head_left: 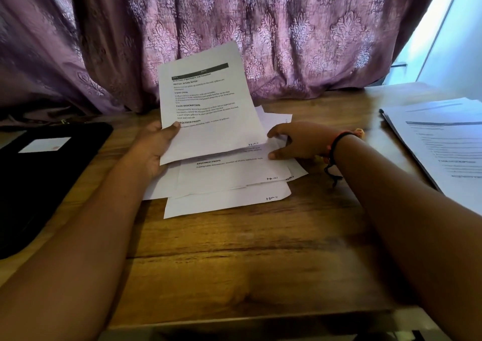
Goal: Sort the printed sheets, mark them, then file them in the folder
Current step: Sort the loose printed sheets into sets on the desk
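Printed sheet (208, 100), judged thin, light, limp, easily creased, raised over loose pile (229, 184) on table (234, 249), pinched at lower-left margin by left hand (154, 145); right hand (300, 142) rests at pile's right edge, grasp not discernible; best held by margins

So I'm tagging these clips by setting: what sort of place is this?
Probably a desk or study corner at home, rather than an office. A wooden table stands against a patterned purple curtain, and on it lie loose printed sheets and a black folder.
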